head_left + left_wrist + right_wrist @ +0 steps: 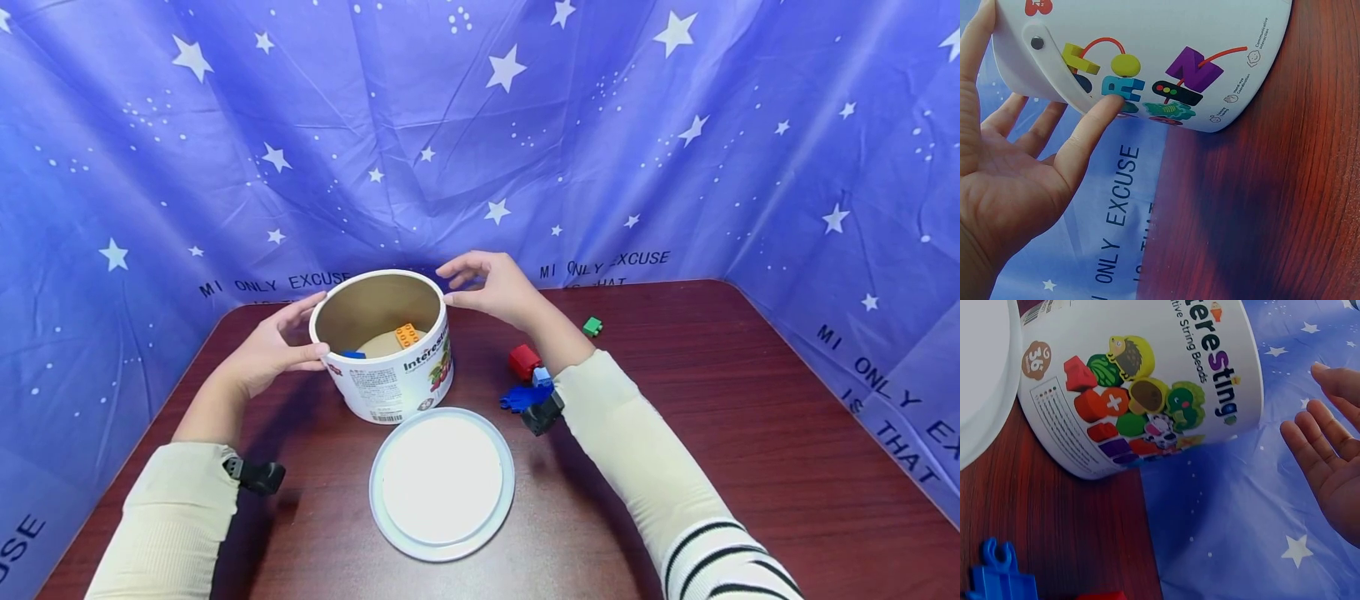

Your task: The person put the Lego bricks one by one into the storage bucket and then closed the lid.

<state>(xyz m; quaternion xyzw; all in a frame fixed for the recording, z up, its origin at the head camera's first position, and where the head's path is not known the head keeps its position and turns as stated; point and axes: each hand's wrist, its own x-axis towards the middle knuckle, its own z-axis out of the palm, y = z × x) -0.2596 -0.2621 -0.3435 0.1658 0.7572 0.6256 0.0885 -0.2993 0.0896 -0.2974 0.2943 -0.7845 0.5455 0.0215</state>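
A white printed bucket (375,392) stands at the table's left back, its top uncovered. Inside lie an orange toy brick (407,335) and a blue piece (353,355). My left hand (264,354) touches the bucket's left side with thumb and fingers spread and fairly straight; in the left wrist view the thumb (1094,128) lies by the white handle (1054,65). My right hand (498,292) hovers at the bucket's right rim, fingers loosely bent and holding nothing. The right wrist view shows a gap between those fingers and the bucket. A round white lid (442,483) lies in front.
Right of the bucket, partly under my right forearm, are a red block (524,362), a light blue brick (542,377) and a dark blue piece (522,398). Farther right sits a green brick (592,326). A blue star-printed curtain (495,142) surrounds the table (750,417).
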